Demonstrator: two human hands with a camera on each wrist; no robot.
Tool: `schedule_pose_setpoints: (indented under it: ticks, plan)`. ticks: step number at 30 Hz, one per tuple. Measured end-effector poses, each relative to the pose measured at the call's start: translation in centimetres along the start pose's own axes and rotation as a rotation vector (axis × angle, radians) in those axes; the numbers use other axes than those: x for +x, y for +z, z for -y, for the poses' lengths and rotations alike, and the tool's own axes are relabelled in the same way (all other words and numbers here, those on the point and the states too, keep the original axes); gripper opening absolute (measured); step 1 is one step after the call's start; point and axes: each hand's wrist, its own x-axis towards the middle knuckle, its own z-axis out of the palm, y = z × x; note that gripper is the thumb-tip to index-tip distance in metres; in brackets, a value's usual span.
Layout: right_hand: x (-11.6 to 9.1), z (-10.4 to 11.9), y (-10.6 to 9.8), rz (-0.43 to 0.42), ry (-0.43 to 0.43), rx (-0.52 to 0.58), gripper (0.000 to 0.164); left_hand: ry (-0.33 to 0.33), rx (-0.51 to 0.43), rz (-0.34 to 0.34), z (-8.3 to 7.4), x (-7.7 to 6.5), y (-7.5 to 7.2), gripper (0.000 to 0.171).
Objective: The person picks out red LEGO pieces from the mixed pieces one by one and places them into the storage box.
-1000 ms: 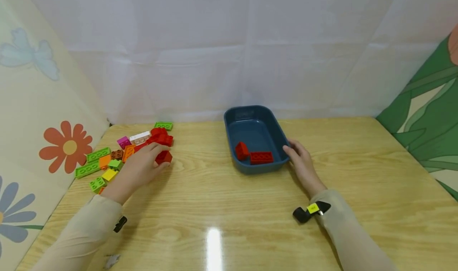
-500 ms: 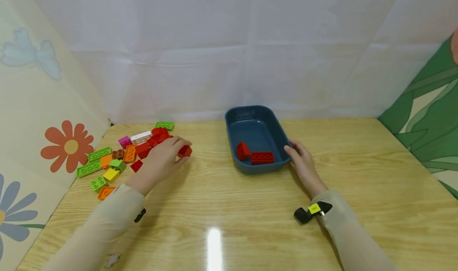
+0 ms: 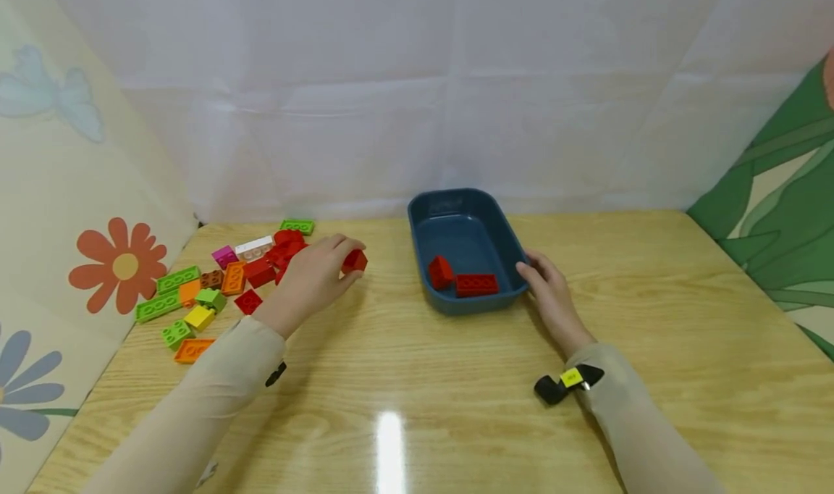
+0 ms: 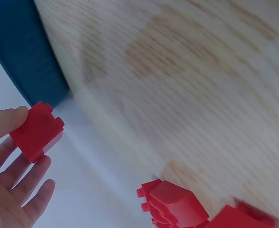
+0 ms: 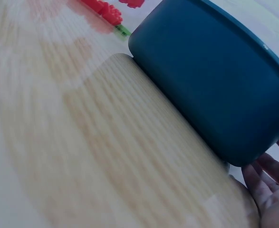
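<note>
My left hand pinches a red toy brick between thumb and fingers, left of a blue plastic bin. In the left wrist view the red brick shows its studs, and the bin's wall stands beyond. My right hand holds the bin at its near right corner, thumb at the rim and fingers against the outer side. Inside the bin, at the near end, lie a red slanted brick and a long red brick.
A loose pile of toy bricks covers the table's left side: red bricks, a white brick, green bricks, a yellow brick and an orange brick. A white cloth hangs behind the table.
My left hand has moved right and away from the pile, carrying the red brick toward the bin. My right hand and the bin have stayed in place.
</note>
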Motion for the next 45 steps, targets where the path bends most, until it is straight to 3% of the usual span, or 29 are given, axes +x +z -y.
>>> schedule_pose_setpoints:
  ticks: [5, 13, 21, 30, 35, 45]
  plan:
    - [0.0, 0.0, -0.3, 0.003, -0.01, -0.007, 0.056, -0.03, -0.031, 0.026, -0.6, 1.0, 0.0, 0.045]
    - [0.0, 0.0, -0.7, -0.019, -0.024, 0.002, 0.054, -0.036, -0.074, 0.044, -2.1, 3.9, -0.2, 0.047]
    - [0.0, 0.1, -0.5, -0.013, -0.02, 0.004, 0.055, -0.017, -0.095, -0.007, -2.8, 6.1, -0.9, 0.045]
    - [0.1, 0.4, -0.3, -0.026, -0.026, -0.013, 0.055, 0.03, -0.078, -0.151, -3.1, 7.6, -0.7, 0.04]
    - [0.1, 0.3, -0.1, -0.018, -0.026, -0.004, 0.054, 0.024, -0.087, -0.135, -3.6, 8.4, -0.5, 0.04]
    - [-0.1, 0.0, 0.1, -0.002, -0.031, 0.02, 0.053, -0.041, -0.204, -0.081, -5.6, 9.4, 0.4, 0.043]
